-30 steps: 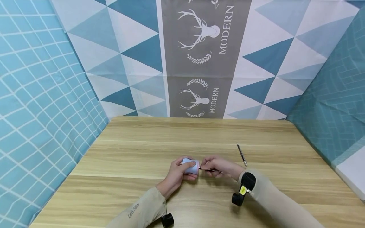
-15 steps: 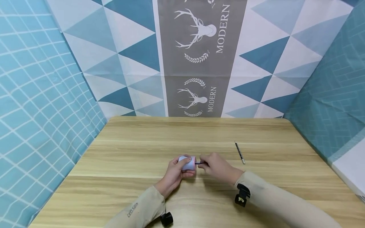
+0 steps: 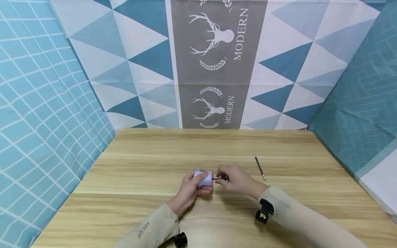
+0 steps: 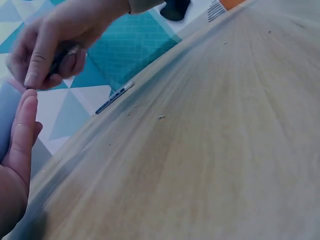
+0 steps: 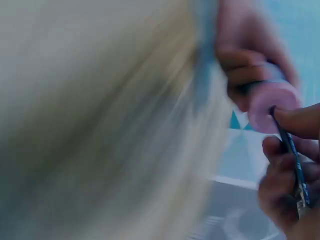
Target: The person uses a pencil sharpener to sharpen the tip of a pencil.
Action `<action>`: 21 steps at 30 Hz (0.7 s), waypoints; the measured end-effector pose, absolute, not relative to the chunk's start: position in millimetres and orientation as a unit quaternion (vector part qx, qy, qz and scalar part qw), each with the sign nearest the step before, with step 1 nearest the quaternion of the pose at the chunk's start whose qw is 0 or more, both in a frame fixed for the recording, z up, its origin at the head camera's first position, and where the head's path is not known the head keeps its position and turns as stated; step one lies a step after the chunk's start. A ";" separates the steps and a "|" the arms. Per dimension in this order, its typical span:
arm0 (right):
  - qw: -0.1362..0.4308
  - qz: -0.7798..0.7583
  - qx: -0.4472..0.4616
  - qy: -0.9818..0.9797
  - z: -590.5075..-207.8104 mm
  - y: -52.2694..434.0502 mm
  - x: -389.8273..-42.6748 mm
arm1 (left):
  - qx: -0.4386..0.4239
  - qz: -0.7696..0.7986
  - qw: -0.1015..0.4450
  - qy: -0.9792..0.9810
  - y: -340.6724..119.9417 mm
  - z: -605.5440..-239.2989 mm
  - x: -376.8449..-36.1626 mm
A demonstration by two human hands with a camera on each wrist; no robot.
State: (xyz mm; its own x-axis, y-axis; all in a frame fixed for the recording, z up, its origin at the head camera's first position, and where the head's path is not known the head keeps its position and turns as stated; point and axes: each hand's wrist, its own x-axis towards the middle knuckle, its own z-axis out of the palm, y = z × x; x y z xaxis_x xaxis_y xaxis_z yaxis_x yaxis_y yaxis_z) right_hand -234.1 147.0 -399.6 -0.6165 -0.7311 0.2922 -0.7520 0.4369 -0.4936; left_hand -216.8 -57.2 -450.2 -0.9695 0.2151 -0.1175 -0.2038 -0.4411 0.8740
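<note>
My left hand grips a small light-blue cylindrical pencil sharpener, thumb across its side. Its pink end faces the right hand and has a small hole in the middle. A slim dark pencil has its tip in that hole. My right hand pinches the pencil between thumb and fingers, just right of the sharpener. Both hands are above the wooden table. In the left wrist view, the sharpener is cut off at the left edge and the right hand is partly blurred.
A second dark pencil with a pale end lies on the wooden table, beyond the right hand. Small crumbs dot the tabletop. Patterned cloths hang behind and at both sides. A white object stands at the right edge.
The right hand has turned over and shifted its hold on the pencil, with its back now upward. The left hand keeps the sharpener nearly in place. More pencil shows than half a second ago.
</note>
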 end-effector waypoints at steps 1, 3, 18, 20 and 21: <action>0.112 0.209 0.480 -0.844 -399.9 146.5 -233.2 | 0.002 0.850 0.123 0.512 -56.7 -450.2 -217.0; 0.254 0.070 0.533 -0.804 -400.2 145.0 -232.4 | -0.002 0.851 0.123 0.510 -56.1 -449.8 -217.6; -0.283 0.547 0.159 -0.772 -389.8 136.8 -242.3 | 0.004 0.849 0.135 0.511 -56.5 -450.5 -216.4; -0.347 0.577 0.110 -0.731 -393.2 141.1 -247.2 | 0.012 0.847 0.137 0.514 -56.4 -450.8 -216.5; -0.364 0.582 0.100 -0.721 -394.7 142.8 -248.5 | 0.015 0.846 0.138 0.515 -56.3 -450.8 -216.5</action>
